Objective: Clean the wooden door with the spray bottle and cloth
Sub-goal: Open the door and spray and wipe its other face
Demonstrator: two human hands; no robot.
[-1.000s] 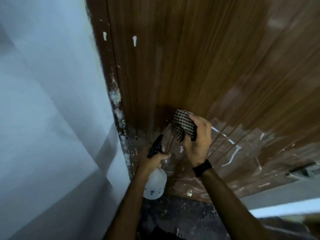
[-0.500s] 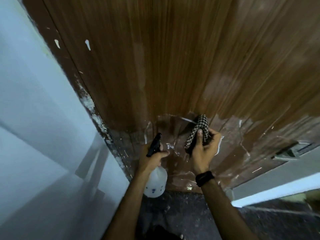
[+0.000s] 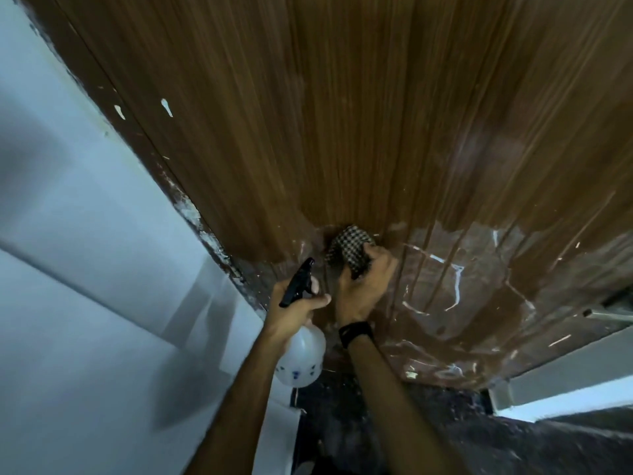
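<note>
The wooden door (image 3: 342, 114) fills the upper view, with vertical grain and a scuffed, paint-streaked lower band. My right hand (image 3: 363, 286) grips a bunched black-and-white checked cloth (image 3: 349, 250) and presses it against the door's lower part. Just left of it, my left hand (image 3: 291, 306) holds a translucent white spray bottle (image 3: 301, 358) by its neck, the black nozzle (image 3: 296, 281) pointing up towards the door. A black band sits on my right wrist.
A pale wall (image 3: 85, 269) runs along the left, meeting the dark door frame (image 3: 144, 145) flecked with white paint. Dark speckled floor (image 3: 513, 440) lies below. A white-edged ledge or frame (image 3: 565, 382) shows at lower right.
The cloth has moved across the door's lower part, first down and right, then a little left and up towards the nozzle. The left hand with the bottle stays about where it was.
</note>
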